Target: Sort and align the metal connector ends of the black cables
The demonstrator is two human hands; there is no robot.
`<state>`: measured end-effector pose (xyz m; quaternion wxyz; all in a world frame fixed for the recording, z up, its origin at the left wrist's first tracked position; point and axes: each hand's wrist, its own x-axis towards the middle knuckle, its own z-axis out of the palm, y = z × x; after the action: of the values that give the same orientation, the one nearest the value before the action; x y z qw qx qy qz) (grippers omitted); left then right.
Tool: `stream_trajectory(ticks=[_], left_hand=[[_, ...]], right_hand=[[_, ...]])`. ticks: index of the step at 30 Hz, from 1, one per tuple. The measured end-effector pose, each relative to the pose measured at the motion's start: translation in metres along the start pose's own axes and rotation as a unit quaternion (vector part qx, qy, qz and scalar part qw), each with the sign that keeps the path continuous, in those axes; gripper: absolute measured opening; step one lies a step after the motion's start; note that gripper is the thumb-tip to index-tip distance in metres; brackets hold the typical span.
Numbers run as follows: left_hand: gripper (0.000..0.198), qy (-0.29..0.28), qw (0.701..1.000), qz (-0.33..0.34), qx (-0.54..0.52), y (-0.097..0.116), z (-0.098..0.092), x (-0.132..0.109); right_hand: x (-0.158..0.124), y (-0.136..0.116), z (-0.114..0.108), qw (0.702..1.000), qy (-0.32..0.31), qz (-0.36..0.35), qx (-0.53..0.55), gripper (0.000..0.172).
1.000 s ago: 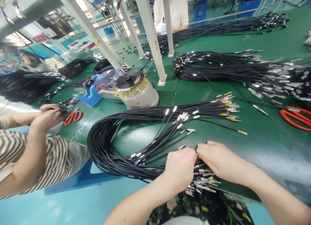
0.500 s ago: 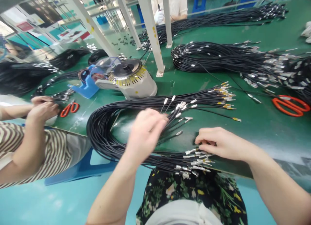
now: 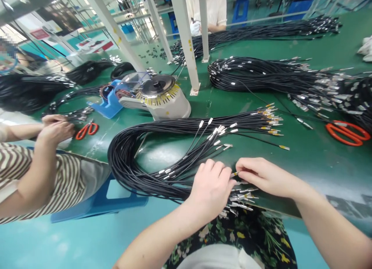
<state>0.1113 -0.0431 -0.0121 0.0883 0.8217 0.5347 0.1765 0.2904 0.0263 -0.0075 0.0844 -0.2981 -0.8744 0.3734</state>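
A big looped bundle of black cables with silver metal ends lies on the green table in front of me. My left hand rests curled on the cable ends at the table's near edge, fingers closed over them. My right hand meets it from the right, its fingertips pinched on one cable end with a yellow tip between the two hands.
A white tape dispenser machine stands behind the bundle, beside a blue tape holder. Orange scissors lie at the right, red scissors at the left. More cable bundles lie further back. A person in a striped shirt works at my left; another sits across the table. White frame posts rise from the table.
My left hand, lifted over the loose cable ends half a second ago, has come back down to the near edge beside my right hand, which stayed on the cable ends.
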Motion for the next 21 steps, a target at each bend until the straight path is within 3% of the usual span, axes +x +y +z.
stream_trajectory(ticks=[3, 8, 21], left_hand=[[0.03, -0.04, 0.998, -0.006, 0.038, 0.001, 0.011, -0.003], [0.031, -0.074, 0.997, 0.004, 0.003, -0.004, 0.019, 0.003], [0.031, -0.045, 0.997, -0.039, -0.047, 0.0, 0.027, 0.005]], right_hand=[[0.0, 0.0, 0.002, 1.0, -0.003, 0.014, -0.007, 0.023], [0.001, 0.006, 0.006, 0.997, -0.047, -0.016, -0.062, 0.03], [0.003, 0.011, 0.009, 0.995, -0.054, -0.013, -0.08, 0.029]])
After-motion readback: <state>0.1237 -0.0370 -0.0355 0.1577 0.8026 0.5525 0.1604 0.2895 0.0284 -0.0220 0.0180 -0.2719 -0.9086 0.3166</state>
